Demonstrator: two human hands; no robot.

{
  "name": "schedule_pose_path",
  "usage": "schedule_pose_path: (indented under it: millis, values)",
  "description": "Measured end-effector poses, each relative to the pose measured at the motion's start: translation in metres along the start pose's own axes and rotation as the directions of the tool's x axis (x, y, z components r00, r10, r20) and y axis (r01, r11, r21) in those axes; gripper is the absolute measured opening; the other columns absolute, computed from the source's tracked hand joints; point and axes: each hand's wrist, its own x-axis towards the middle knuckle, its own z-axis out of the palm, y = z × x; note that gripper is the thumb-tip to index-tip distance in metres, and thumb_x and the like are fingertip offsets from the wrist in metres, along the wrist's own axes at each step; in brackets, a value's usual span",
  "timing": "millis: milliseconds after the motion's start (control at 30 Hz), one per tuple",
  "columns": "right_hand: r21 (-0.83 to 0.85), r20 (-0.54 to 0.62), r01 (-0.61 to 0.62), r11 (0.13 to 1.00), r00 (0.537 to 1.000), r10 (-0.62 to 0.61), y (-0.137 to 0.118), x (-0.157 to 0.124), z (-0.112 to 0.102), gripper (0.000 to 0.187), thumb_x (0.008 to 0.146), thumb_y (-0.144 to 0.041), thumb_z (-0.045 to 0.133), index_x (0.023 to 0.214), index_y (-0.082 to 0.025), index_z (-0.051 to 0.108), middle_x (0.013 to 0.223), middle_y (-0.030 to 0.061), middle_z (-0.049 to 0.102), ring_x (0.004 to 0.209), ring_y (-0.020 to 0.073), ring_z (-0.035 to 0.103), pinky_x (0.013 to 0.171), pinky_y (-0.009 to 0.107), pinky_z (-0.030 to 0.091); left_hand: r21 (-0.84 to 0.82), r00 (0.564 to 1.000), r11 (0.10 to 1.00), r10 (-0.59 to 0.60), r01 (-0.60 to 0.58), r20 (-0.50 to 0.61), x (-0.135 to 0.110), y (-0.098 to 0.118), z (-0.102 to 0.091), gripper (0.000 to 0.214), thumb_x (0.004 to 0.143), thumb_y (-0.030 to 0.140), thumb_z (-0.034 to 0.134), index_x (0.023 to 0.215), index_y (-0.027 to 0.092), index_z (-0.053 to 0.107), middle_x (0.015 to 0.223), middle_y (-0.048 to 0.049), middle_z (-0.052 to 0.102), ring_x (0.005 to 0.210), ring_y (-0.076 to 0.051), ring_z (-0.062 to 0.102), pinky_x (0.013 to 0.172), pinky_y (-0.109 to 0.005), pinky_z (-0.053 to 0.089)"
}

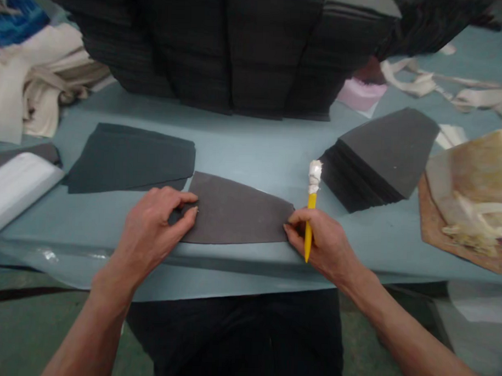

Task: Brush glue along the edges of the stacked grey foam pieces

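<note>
A dark grey tapered sheet piece (242, 212) lies flat near the front edge of the table. My left hand (154, 228) pinches its left end between thumb and finger. At its narrower right end, my right hand (319, 240) pinches the corner. Tucked in that same hand is a yellow brush (310, 212), its white-coated tip pointing up and away from me. Left of the piece is a low pile of similar dark pieces (132, 159). A thicker, fanned stack of grey pieces (388, 154) stands to the right.
Tall stacks of dark pieces (239, 50) line the back. Cream cloth strips (44, 82) heap at the left, beside a white wrapped roll (20, 191). A glue-crusted, yellowish container (477, 179) sits at the right on a brown board. A pink block (361, 95) lies behind the right stack.
</note>
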Motion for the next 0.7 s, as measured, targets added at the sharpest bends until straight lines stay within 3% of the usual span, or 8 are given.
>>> schedule_pose_path:
  millis: [233, 700]
  values:
    - [0.009, -0.004, -0.013, 1.0, 1.0, 0.013, -0.002, 0.002, 0.0, 0.017, 0.098, -0.01, 0.063, 0.101, -0.026, 0.057, 0.078, -0.0009, 0.069, 0.068, 0.0178, 0.067, 0.065, 0.03, 0.052, 0.114, 0.993, 0.992, 0.056, -0.044, -0.107, -0.007, 0.003, 0.009, 0.026, 0.108, 0.039, 0.051, 0.112, 0.024, 0.071, 0.1, -0.0067, 0.075, 0.093, -0.028, 0.066, 0.089, -0.046, 0.053]
    - [-0.216, -0.044, -0.066, 0.974, 0.997, 0.057, -0.005, -0.006, 0.009, 0.009, 0.099, -0.017, 0.066, 0.097, -0.024, 0.061, 0.078, 0.002, 0.069, 0.07, 0.0206, 0.065, 0.067, 0.032, 0.046, 0.238, 0.987, 0.97, 0.09, -0.057, -0.131, -0.007, 0.004, 0.006, 0.031, 0.107, 0.039, 0.051, 0.114, 0.021, 0.074, 0.111, -0.0154, 0.072, 0.101, -0.038, 0.067, 0.09, -0.055, 0.054]
